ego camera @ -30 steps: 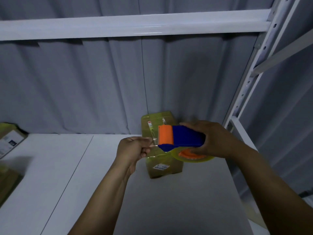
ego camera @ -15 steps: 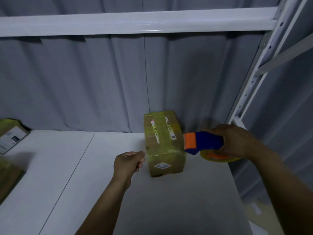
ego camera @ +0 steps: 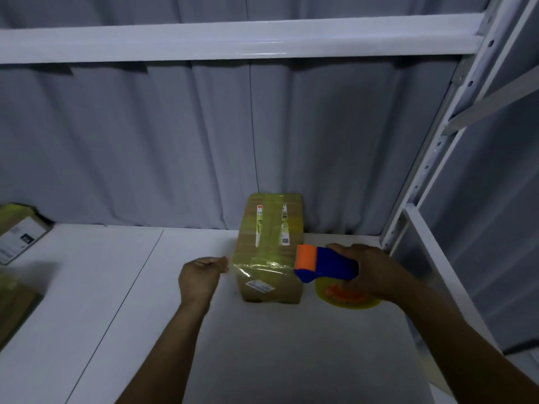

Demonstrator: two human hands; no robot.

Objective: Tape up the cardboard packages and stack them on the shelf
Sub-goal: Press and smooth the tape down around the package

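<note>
Head view, looking down onto a white shelf board (ego camera: 140,322), with a cardboard package (ego camera: 269,246) lying toward the far right, its back end close against the grey pleated backdrop (ego camera: 131,147). Wrapped lengthwise in yellowish tape already, white labels on top and one more at the near corner. Pinching the free end of a clear tape strip (ego camera: 262,268) with the left hand (ego camera: 201,277), fingers curled, just left of the box. Gripping the blue tape dispenser (ego camera: 329,265) with the right hand (ego camera: 376,272), just right of the box, orange roller aimed left at the package's edge, yellow tape roll (ego camera: 347,298) under the palm. Holding that strip taut across the near top of the package, hand to dispenser; touching the cardboard or just above it, hard to call. Over at the left edge, more packages (ego camera: 20,234), cropped and blurred. Up above, a white shelf beam (ego camera: 233,39); off right, a perforated upright (ego camera: 431,158)
</note>
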